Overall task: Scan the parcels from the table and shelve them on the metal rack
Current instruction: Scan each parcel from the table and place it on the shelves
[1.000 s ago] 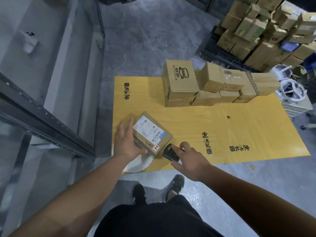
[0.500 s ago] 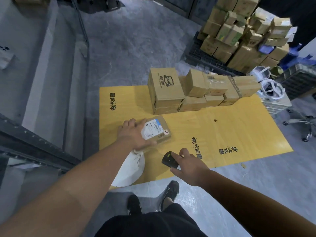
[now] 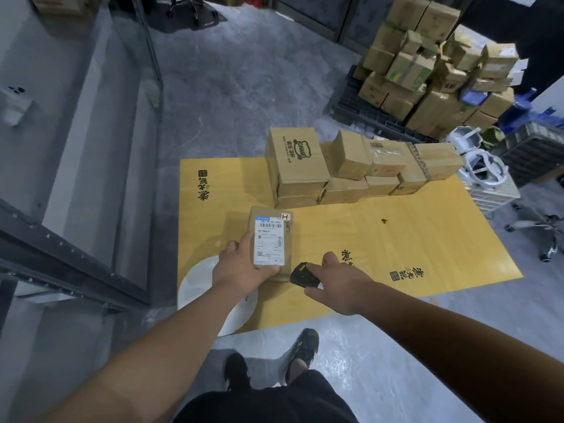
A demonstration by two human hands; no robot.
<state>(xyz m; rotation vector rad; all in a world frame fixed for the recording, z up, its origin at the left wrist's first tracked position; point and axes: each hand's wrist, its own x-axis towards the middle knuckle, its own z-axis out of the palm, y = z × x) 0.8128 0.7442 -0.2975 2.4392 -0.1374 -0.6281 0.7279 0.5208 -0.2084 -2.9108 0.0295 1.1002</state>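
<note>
Near the front edge of the yellow tabletop [image 3: 427,254], the left hand [image 3: 241,270] is gripping a small flat cardboard parcel [image 3: 271,239] by its near end, thumb on the top beside the white shipping label [image 3: 269,241] and fingers curled underneath, so the parcel is sitting just above the table with its barcode facing up. Just beside it, the right hand [image 3: 338,282] is closing its fingers around a small black handheld scanner [image 3: 303,274], whose head is pointing toward the parcel's near corner. Judging by how easily one hand is carrying it, the parcel is looking light and stiff, with plain cardboard that should offer good friction; taking it by the short end or along the long edges seems wisest, keeping fingers off the barcode until the scan is done. A stack of brown cartons [image 3: 351,169] is waiting at the far side of the table, and the metal rack [image 3: 76,254] is standing to the left, well apart from the parcel.
</note>
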